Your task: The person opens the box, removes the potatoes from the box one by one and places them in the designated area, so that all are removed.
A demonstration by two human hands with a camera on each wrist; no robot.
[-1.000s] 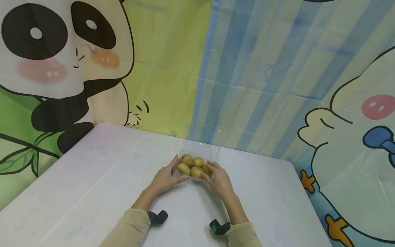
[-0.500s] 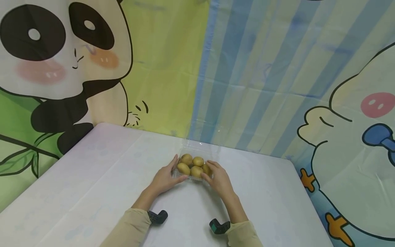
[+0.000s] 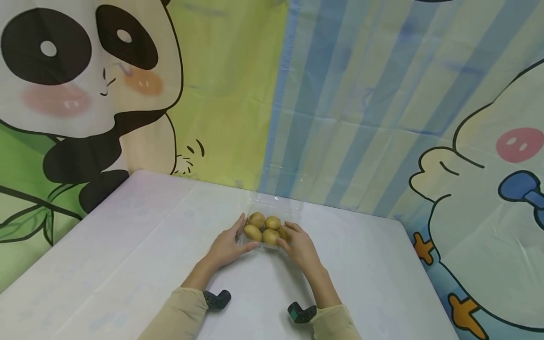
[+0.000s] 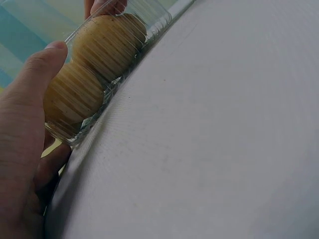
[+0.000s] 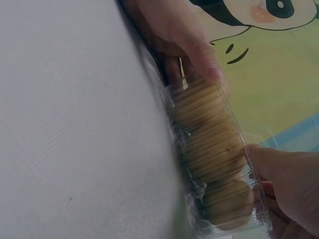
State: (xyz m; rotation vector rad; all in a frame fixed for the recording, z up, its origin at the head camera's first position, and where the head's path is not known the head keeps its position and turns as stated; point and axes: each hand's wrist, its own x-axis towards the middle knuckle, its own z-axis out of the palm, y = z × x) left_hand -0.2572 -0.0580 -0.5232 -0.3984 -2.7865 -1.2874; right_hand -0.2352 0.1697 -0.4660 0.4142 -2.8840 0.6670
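Nearest the camera, two beige sleeves come up from the bottom edge, each with a small dark wrist camera lying on the white table. Past them the left hand and the right hand close in from either side on a clear plastic box that sits on the table towards its far edge, near the middle.

The left hand has its thumb laid along the near corner of the box and its fingers round the left end, a loose grip rather than a tight one. The right hand curls its fingers over the right end, thumb against the near wall. The box rests flat on the table.

Inside are about five small brown fruit, kiwis by the look of them, packed close together. The clear lid seems to stand open behind the box, though it is hard to make out against the backdrop. As far as can be judged, the box has been taken hold of, and nothing has been lifted out of it.

Behind the table hangs a cartoon cloth backdrop with a panda and stripes.
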